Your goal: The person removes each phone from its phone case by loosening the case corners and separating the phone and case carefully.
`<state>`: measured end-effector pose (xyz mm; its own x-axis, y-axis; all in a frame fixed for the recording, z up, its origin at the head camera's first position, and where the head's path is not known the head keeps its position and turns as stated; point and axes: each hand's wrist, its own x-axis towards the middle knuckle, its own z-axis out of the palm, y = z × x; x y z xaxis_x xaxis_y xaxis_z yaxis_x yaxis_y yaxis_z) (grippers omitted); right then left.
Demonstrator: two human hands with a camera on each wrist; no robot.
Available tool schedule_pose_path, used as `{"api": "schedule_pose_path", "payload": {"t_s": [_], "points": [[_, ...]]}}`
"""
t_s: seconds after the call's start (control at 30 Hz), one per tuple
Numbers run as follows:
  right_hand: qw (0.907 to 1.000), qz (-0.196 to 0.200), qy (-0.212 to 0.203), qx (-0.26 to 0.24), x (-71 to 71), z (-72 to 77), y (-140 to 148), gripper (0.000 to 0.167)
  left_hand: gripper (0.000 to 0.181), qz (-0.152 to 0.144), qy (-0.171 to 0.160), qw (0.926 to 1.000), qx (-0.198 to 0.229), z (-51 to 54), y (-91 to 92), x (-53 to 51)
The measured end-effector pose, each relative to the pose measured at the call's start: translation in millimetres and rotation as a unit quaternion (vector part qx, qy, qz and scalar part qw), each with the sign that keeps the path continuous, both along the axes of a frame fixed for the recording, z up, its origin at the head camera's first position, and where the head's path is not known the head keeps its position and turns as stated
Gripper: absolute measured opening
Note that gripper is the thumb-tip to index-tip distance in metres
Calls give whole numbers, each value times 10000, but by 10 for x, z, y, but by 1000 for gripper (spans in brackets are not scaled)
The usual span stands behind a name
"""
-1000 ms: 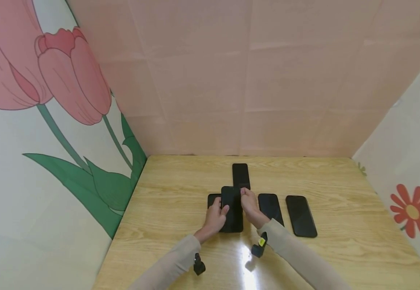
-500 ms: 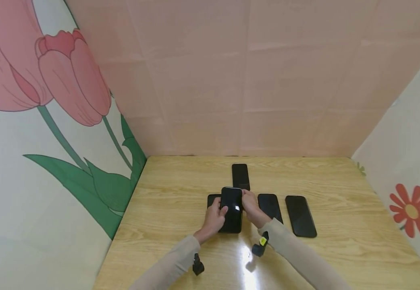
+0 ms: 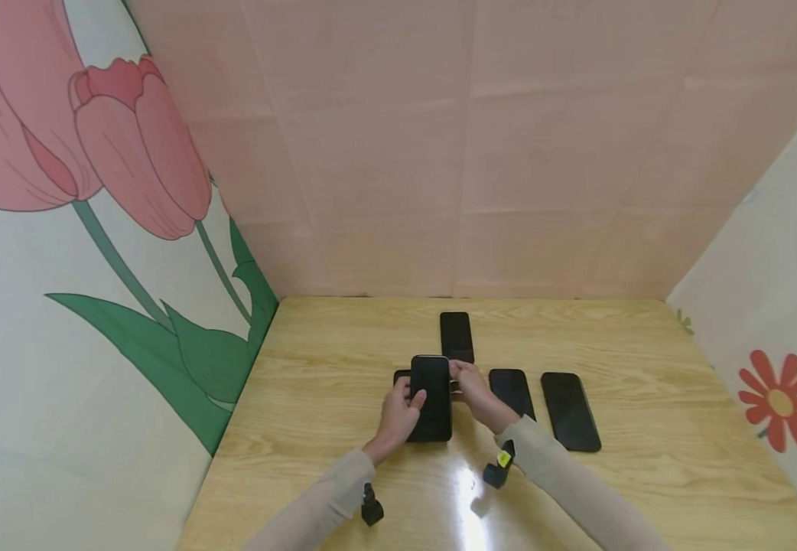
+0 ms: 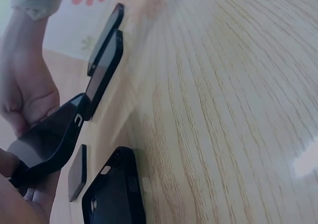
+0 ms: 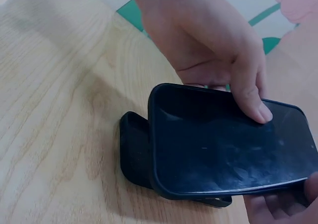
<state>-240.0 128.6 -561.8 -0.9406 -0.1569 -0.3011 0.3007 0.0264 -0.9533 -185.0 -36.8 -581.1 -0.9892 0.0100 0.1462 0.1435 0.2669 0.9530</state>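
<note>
A black phone in a black case (image 3: 431, 398) is held up above the middle of the table, its dark screen facing up. My left hand (image 3: 398, 417) grips its left side, the thumb lying on the screen (image 5: 218, 139). At the upper right corner my right hand (image 3: 476, 394) pinches the edge; the thumb shows at the right border of the right wrist view, with fingers below the phone. Beneath the held phone an open black phone case (image 4: 114, 189) lies on the table, mostly hidden from the head view.
Behind the held phone lies another black phone (image 3: 457, 337). To the right are two more, a nearer phone (image 3: 512, 394) partly behind the right wrist and a farther phone (image 3: 570, 411). The wooden table (image 3: 674, 459) meets a pink back wall (image 3: 467, 191).
Both hands have shifted the held phone slightly left. Glare that showed on its screen half a second ago is gone. The right fingers now show more beside its edge.
</note>
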Motion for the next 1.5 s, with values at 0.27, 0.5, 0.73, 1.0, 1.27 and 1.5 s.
{"api": "schedule_pose_path", "payload": {"t_s": [0.27, 0.5, 0.73, 1.0, 1.27, 1.5], "points": [[9992, 282, -263, -51, -33, 20, 9, 41, 19, -43, -195, 9998, 44, 18, -45, 4], [9993, 309, -204, -5, 33, -85, 24, 39, 19, -48, -203, 9998, 45, 27, -68, -3], [9978, 625, -179, 113, 154, -198, 47, 38, 19, 321, -9, 9995, 7, 47, -69, -64], [9968, 776, -61, 165, 141, -192, 61, 44, 21, 370, -32, 9991, 222, 97, -64, -98], [9931, 1164, 78, 92, 136, -183, 82, 38, 20, 626, 175, 9977, 202, 183, -84, -134], [9903, 1349, 169, 294, 126, -186, 89, 30, 18, 898, 186, 9956, 197, 204, -77, -142]]}}
